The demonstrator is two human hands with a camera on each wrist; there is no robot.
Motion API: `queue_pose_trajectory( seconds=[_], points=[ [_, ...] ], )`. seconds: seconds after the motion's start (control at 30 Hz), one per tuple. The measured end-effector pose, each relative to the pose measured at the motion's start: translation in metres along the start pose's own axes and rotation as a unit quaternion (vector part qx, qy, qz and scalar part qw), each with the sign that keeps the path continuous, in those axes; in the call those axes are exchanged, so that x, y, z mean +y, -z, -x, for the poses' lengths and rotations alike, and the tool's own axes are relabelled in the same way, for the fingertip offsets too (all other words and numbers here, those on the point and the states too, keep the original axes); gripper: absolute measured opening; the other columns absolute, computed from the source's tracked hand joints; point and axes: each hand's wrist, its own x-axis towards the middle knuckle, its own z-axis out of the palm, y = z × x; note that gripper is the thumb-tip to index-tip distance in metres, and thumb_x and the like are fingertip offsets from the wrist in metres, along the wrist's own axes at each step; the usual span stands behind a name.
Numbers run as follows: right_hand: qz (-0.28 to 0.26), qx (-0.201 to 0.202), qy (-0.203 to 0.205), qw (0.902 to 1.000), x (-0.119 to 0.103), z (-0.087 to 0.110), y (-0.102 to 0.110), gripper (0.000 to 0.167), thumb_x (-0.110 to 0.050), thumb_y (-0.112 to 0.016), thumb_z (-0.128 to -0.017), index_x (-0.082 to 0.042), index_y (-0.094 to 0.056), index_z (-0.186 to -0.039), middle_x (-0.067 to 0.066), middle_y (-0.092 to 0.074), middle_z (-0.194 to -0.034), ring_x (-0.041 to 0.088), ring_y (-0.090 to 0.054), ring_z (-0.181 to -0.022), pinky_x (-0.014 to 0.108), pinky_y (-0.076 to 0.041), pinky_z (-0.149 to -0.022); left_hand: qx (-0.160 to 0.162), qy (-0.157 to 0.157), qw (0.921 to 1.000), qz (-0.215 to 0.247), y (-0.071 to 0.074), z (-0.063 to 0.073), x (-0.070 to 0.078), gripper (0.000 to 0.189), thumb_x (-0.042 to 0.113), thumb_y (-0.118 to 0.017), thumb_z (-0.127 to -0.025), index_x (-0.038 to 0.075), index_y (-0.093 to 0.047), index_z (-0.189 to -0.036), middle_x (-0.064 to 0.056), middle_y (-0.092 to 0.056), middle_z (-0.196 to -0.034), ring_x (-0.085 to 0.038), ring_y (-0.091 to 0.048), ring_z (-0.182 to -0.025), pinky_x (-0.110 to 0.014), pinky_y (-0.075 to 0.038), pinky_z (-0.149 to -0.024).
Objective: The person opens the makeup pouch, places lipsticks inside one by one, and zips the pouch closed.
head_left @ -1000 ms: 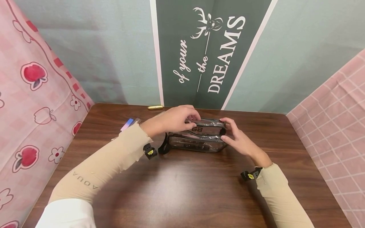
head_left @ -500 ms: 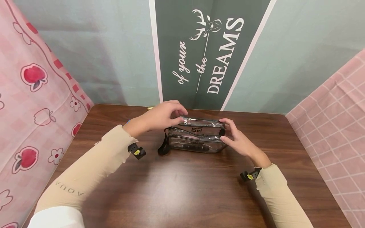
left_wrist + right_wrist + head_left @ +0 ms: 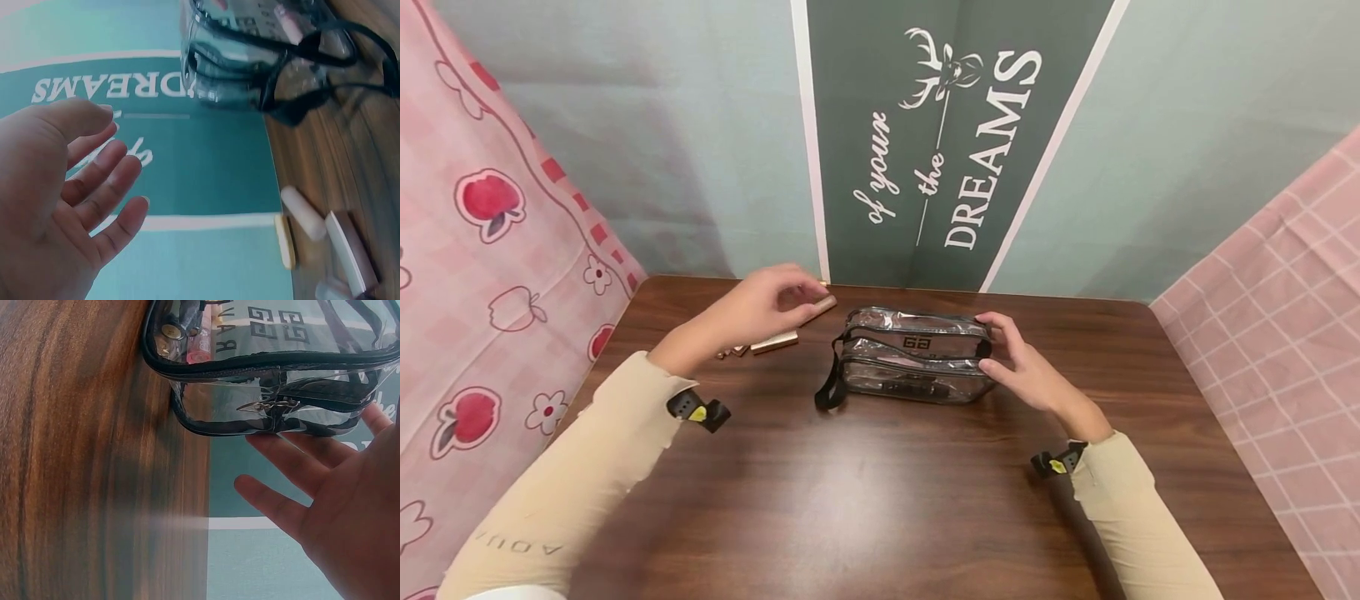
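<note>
A transparent toiletry bag with black piping stands on the brown table, its black wrist strap hanging at the left end. My right hand grips the bag's right end between thumb and fingers. Inside the bag, a pink tube shows in the right wrist view. My left hand hovers to the left of the bag, fingers loosely bent and holding nothing, as the left wrist view confirms. Beneath and beside it lie a shiny gold-toned bar-shaped item and a slim cylinder.
A small gold tube lies at the table's back edge. Small trinkets sit by the left wrist, partly hidden. A printed cloth hangs behind the table, with pink cloths at either side.
My left hand has moved left, off the bag's top and over the small items beside it, which are now partly uncovered. The right hand and the bag have stayed in place.
</note>
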Motion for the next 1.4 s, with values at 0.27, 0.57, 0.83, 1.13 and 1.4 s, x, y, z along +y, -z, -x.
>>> queue_pose_trajectory(
  seconds=[0.27,0.57,0.83,1.13,1.4],
  points=[
    [-0.008,-0.001,-0.002,1.0000,0.001,0.001,0.001,0.067,-0.007,-0.062,-0.100,-0.013,-0.022,-0.154,0.028,-0.051,-0.141,0.044,-0.059,-0.120,0.060,-0.048,-0.094,0.039,0.043,0.9983,-0.007,0.017,0.023,-0.021,0.021,0.004,-0.072,-0.093,0.003,-0.072,-0.114,-0.011,-0.070,-0.109,-0.023,-0.064,-0.096,-0.041,-0.050,-0.081],
    [-0.007,0.002,0.003,1.0000,0.002,0.002,0.000,0.066,-0.005,-0.061,-0.100,-0.012,-0.023,-0.153,0.028,-0.050,-0.141,0.043,-0.060,-0.120,0.058,-0.048,-0.095,0.081,0.096,0.9919,-0.019,0.023,0.047,-0.051,0.031,0.003,-0.069,-0.095,0.000,-0.066,-0.126,-0.015,-0.068,-0.107,-0.023,-0.063,-0.095,-0.030,-0.048,-0.077],
    [-0.009,0.003,0.004,0.9999,0.002,0.002,-0.001,0.066,-0.006,-0.061,-0.100,-0.013,-0.022,-0.153,0.028,-0.050,-0.140,0.043,-0.060,-0.119,0.057,-0.049,-0.094,0.093,0.131,0.9869,-0.006,0.025,0.069,-0.074,0.033,0.008,-0.069,-0.096,-0.002,-0.063,-0.127,-0.018,-0.069,-0.106,-0.020,-0.061,-0.092,-0.018,-0.047,-0.076],
    [-0.004,0.005,0.002,1.0000,0.001,0.002,-0.001,0.066,-0.006,-0.061,-0.100,-0.013,-0.023,-0.153,0.028,-0.052,-0.139,0.043,-0.061,-0.119,0.058,-0.048,-0.095,0.095,0.209,0.9734,-0.004,0.012,0.092,-0.112,0.035,0.013,-0.068,-0.098,-0.007,-0.061,-0.126,-0.025,-0.067,-0.111,-0.034,-0.062,-0.098,-0.015,-0.043,-0.077],
    [-0.005,0.006,0.001,1.0000,0.001,0.002,-0.001,0.066,-0.006,-0.062,-0.099,-0.013,-0.023,-0.153,0.028,-0.052,-0.138,0.042,-0.061,-0.118,0.057,-0.049,-0.094,0.075,0.252,0.9649,0.005,-0.004,0.103,-0.136,0.041,0.015,-0.068,-0.097,-0.012,-0.059,-0.127,-0.030,-0.064,-0.114,-0.039,-0.062,-0.101,-0.023,-0.045,-0.079]
  ],
)
